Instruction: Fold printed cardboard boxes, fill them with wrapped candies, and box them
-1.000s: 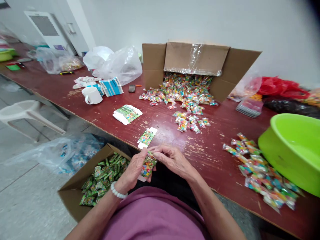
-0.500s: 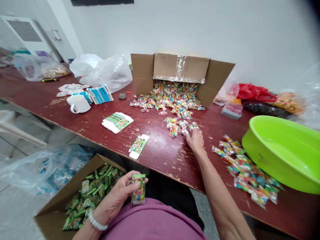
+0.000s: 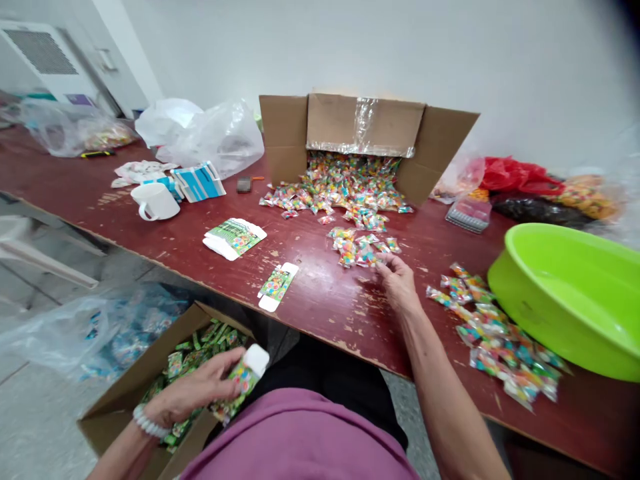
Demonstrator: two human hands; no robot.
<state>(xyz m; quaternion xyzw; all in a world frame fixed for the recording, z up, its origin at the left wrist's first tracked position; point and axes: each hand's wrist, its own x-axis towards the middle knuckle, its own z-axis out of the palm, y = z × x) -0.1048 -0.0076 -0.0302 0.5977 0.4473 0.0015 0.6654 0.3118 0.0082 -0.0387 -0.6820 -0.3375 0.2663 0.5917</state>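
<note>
My left hand [image 3: 207, 388] is closed around a small green printed carton [image 3: 243, 383], held tilted above the table's near side by my lap. The carton's white end flap stands out at its upper end. On the table, my right hand [image 3: 399, 283] pinches the edge of a clear candy packet [image 3: 367, 257] in a small cluster of packets. Farther back, many more candy packets [image 3: 350, 180] spill from an open cardboard box [image 3: 365, 123]. A flattened green carton [image 3: 278, 283] lies near the table edge, and a stack of flat cartons [image 3: 235, 238] sits behind it.
A cardboard box [image 3: 113, 420] of filled green cartons stands low at my left, beside a plastic bag [image 3: 125, 333]. To the right are a green basin [image 3: 560, 313] and loose candy packets [image 3: 500, 340]. A white mug [image 3: 157, 201] stands at the left on the red table [image 3: 320, 300].
My left hand has moved left with the carton, which has gone from upright to tilted and now shows a white flap. My right hand stays at the candy cluster, its fingers slightly shifted.
</note>
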